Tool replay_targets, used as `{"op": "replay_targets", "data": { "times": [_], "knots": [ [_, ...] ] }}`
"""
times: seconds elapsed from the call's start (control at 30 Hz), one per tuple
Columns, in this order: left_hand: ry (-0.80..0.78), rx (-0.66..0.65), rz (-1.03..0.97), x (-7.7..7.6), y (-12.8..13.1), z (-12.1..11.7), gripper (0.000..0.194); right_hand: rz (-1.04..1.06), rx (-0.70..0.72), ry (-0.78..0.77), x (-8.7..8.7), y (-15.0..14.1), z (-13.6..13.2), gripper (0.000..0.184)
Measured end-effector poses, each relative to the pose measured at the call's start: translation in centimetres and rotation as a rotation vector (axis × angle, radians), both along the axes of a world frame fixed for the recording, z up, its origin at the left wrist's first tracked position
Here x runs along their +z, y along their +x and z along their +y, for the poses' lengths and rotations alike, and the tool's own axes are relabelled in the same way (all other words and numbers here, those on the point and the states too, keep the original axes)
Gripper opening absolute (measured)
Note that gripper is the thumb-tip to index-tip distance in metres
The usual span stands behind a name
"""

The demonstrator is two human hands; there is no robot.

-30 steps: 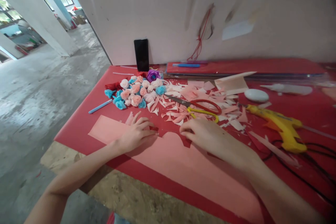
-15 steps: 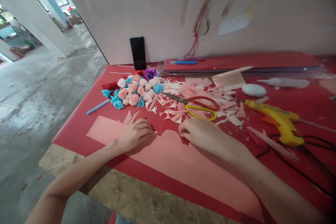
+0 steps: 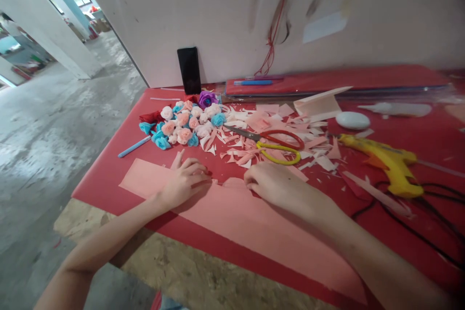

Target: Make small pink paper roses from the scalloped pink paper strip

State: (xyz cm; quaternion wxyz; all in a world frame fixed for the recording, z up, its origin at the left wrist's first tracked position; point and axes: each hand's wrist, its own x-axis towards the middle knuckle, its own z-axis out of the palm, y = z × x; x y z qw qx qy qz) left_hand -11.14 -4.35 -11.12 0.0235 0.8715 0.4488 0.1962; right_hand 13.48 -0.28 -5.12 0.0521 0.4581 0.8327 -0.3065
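Note:
A long sheet of pink crepe-like paper [image 3: 276, 237] lies slantwise in front of me on the red table cover. My left hand [image 3: 187, 179] rests palm down on its upper edge, fingers lightly bent and spread over the paper. My right hand [image 3: 269, 181] is closed at the same edge, its thumb and fingers pinched on the paper beside a small raised pink flap [image 3: 234, 182]. That flap lies between both hands. Just beyond my right hand are scissors [image 3: 279, 152] with red and yellow handles, among pink and white paper scraps [image 3: 240, 143].
Paper roses [image 3: 183, 121] in pink, white, blue and purple cluster at back left, near a phone [image 3: 189, 70] leaning on the wall and a blue pen [image 3: 134, 147]. At right lie a yellow glue gun [image 3: 392, 167] with black cable, a white oval object [image 3: 352, 120] and a bottle [image 3: 395, 109].
Both hands stay at the paper's upper edge. The left fingers have shifted slightly, and my right hand has moved a little to the left. The view has tilted slightly.

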Motion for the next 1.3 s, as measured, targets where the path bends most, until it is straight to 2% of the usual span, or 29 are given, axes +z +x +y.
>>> {"op": "replay_targets", "data": {
  "times": [0.17, 0.37, 0.53, 0.7, 0.9, 1.0, 1.13, 1.27, 1.3],
  "knots": [
    [0.016, -0.029, 0.002, -0.2, -0.2, -0.2, 0.020, -0.012, 0.008, 0.004, -0.1, -0.3, -0.1, 0.029],
    [0.014, -0.061, -0.032, -0.1, -0.2, -0.2, 0.017, -0.058, 0.003, 0.022, -0.1, -0.6, -0.2, 0.024],
    [-0.020, -0.080, -0.060, 0.2, 0.1, -0.1, 0.019, -0.117, 0.004, 0.018, 0.6, -1.4, -0.4, 0.026],
    [-0.061, -0.036, -0.119, 0.4, 0.6, -0.2, 0.019, -0.128, -0.005, 0.021, 1.1, -1.9, -0.6, 0.027],
    [-0.127, 0.101, -0.292, 0.4, 0.7, 0.1, 0.019, 0.016, -0.040, 0.021, 0.2, -1.4, -0.7, 0.029],
    [-0.171, 0.175, -0.422, 1.5, 1.0, 0.1, 0.017, 0.152, -0.088, 0.024, 0.2, -1.1, -0.3, 0.028],
    [-0.255, 0.231, -0.607, 4.0, 2.4, 0.0, 0.014, 0.421, -0.197, 0.080, 1.4, -1.1, 0.6, 0.020],
    [-0.345, 0.222, -0.767, 6.9, 4.1, 0.2, 0.016, 0.692, -0.302, 0.091, 2.9, -1.1, 0.4, 0.019],
    [-0.399, 0.205, -0.858, 7.6, 4.5, 0.3, 0.016, 0.744, -0.326, 0.086, 3.2, -1.1, 0.1, 0.019]
  ]
}}
